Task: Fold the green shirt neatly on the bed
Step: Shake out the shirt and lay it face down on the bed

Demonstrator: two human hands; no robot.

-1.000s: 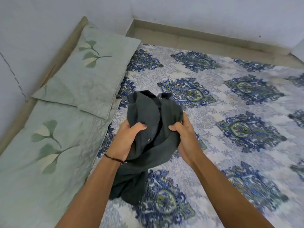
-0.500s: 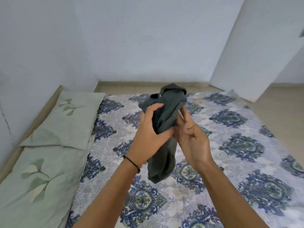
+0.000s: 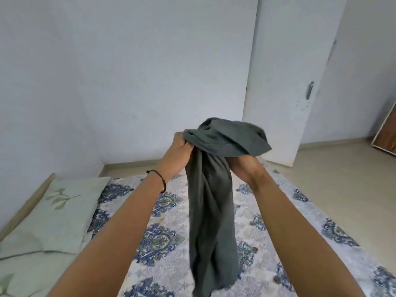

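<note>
The green shirt (image 3: 211, 202) is held bunched in the air above the bed (image 3: 267, 232), gripped at its top by the left hand (image 3: 180, 150) and right hand (image 3: 243, 168), both closed on cloth. It is judged light and limp; the shoulder seams should be taken.

No text, label, brand, number or sign can be read on anything in view.

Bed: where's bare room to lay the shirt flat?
The patterned sheet is bare from the pillows on the left to its right edge by the floor. Both hands, left and right, hold the shirt bunched over the middle. Only the pillow side is taken.
</note>
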